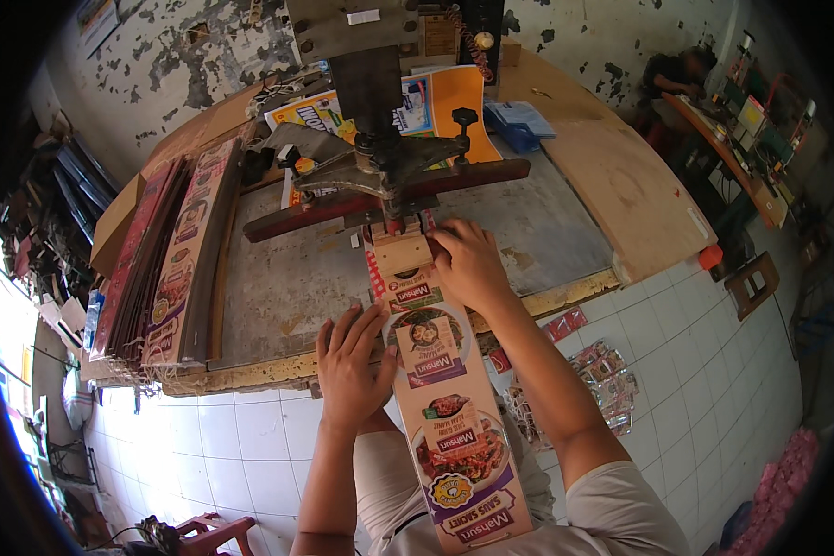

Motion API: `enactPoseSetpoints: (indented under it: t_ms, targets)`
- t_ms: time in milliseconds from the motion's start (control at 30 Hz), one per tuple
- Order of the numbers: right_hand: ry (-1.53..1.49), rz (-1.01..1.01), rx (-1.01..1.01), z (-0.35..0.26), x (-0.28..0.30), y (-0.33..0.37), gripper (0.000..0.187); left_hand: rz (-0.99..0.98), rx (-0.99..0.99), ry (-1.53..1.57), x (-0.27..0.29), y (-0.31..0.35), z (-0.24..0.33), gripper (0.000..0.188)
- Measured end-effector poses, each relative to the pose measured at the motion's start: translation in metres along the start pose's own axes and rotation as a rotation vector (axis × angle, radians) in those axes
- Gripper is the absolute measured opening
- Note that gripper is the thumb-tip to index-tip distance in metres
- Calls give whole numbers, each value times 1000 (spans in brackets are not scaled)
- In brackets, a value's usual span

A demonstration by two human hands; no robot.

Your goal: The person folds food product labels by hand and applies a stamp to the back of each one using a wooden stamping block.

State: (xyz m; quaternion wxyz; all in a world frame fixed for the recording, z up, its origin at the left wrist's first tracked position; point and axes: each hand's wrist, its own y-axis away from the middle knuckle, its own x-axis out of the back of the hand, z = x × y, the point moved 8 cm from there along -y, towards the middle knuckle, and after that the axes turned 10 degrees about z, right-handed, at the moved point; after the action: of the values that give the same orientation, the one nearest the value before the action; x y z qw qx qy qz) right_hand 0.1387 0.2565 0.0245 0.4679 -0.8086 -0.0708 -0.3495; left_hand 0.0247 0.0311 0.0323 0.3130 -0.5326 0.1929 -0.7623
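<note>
A long printed cardboard strip (463, 422) with food pictures runs from my lap up to the press (375, 162). On its far end sits a pale wooden block (401, 252), directly beneath the press's red-tipped ram. My right hand (471, 264) grips the right side of the block with bent fingers; part of its thumb is hard to make out. Lower down, my left hand (350, 357) lies against the strip's left edge, fingers stretched out and apart, holding nothing. A red-and-white checked edge (374, 276) shows left of the block.
Stacks of printed strips (190, 250) stand on the worn metal-topped table (292, 301) at left. Colourful printed sheets (445, 97) lie behind the press. Small packets (602, 380) are spread on the tiled floor at right. A person (681, 74) sits at another workbench (727, 153), far right.
</note>
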Motion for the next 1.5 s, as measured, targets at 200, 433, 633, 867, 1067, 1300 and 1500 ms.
enactPoseSetpoints:
  t_ms: [200,433,633,867,1067,1300,1500]
  targets:
    - [-22,8,-15,-2,1,-1,31,-3,2,-8,1,1,0,51]
    - [-30,7,-24,0,0,-1,32,-5,0,4,1,1,-1,50]
    - [-30,4,-39,1,1,-3,31,-1,4,6,-1,-1,-1,48]
    - [-52,-19,-37,1,-4,-4,35,8,12,21,1,0,-3,48]
    - [-60,19,-28,0,4,-3,32,29,14,45,2,2,-5,49]
    - [-377,54,127,-43,38,-11,22,45,2,55,3,8,-5,51]
    - [-503,-143,-50,-38,21,-9,30,55,-32,27,2,14,-6,52]
